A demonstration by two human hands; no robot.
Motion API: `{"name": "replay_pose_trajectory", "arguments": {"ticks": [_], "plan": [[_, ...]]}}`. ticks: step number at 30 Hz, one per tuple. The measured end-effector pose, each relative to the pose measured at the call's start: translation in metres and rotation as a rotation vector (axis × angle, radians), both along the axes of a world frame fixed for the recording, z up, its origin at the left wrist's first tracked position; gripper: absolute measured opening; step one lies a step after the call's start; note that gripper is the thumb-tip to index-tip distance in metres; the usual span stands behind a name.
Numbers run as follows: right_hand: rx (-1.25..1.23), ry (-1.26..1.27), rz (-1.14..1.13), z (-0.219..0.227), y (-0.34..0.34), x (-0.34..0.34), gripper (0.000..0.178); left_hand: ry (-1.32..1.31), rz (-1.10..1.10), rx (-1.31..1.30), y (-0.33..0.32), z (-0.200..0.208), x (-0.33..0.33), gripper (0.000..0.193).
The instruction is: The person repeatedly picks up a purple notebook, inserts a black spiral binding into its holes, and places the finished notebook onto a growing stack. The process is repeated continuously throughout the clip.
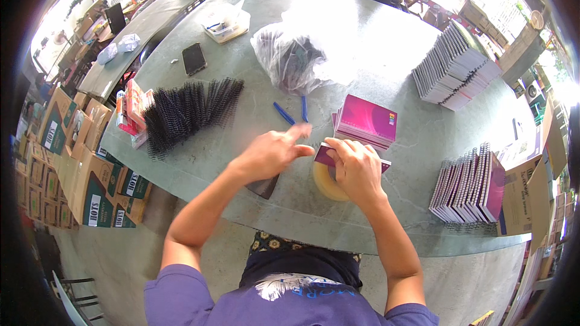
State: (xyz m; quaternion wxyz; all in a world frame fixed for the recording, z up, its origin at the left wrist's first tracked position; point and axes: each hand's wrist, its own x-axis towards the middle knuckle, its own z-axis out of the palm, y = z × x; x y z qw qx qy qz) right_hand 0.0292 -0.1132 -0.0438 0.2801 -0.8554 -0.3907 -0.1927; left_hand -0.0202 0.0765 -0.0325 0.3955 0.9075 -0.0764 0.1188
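Observation:
My right hand [356,169] grips a small purple notebook [324,156], held on edge above a yellowish roll of tape [326,186]. To its left, my left hand [270,152] has its thumb and index finger apart with nothing visible between them; its edges are slightly blurred. A dark flat piece [264,188] lies below the left hand, its kind unclear. Just beyond my hands sits a stack of purple notebooks [367,119]. Blue-handled pliers [284,113] rest left of that stack.
Black spiral binding coils [187,111] are heaped at the left beside red-and-white boxes [132,107]. A clear plastic bag [290,57], a phone [194,59] and a tub [223,22] lie farther back. Spiral-bound notebooks [468,187] and a taller stack [457,66] stand right, near an open carton [524,196].

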Motion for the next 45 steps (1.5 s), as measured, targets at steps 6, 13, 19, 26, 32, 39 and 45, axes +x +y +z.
{"name": "replay_pose_trajectory", "arguments": {"ticks": [6,13,19,26,32,39,45], "plan": [[0.132,0.095,0.026,0.002,0.008,0.002,0.018,-0.064,-0.015,0.064,0.002,0.01,-0.002,0.029],[0.174,0.215,0.14,0.003,0.004,0.003,0.021,-0.023,-0.091,-0.001,0.002,0.005,0.005,0.015],[-0.105,0.281,-0.039,0.026,-0.009,0.01,0.018,-0.419,0.077,0.508,-0.015,0.016,-0.009,0.023],[0.775,1.062,0.251,-0.033,-0.062,0.036,0.022,0.291,0.213,0.375,0.035,-0.036,-0.045,0.056],[0.83,1.009,0.265,-0.026,-0.054,0.029,0.021,-0.335,0.09,0.051,-0.014,0.045,-0.046,0.037],[0.745,0.922,0.121,-0.024,-0.063,0.025,0.019,-0.376,0.049,0.317,-0.031,0.025,-0.012,0.033],[0.768,0.974,0.155,-0.038,-0.07,0.023,0.022,-0.3,-0.051,0.238,-0.041,0.023,0.001,0.033]]}}
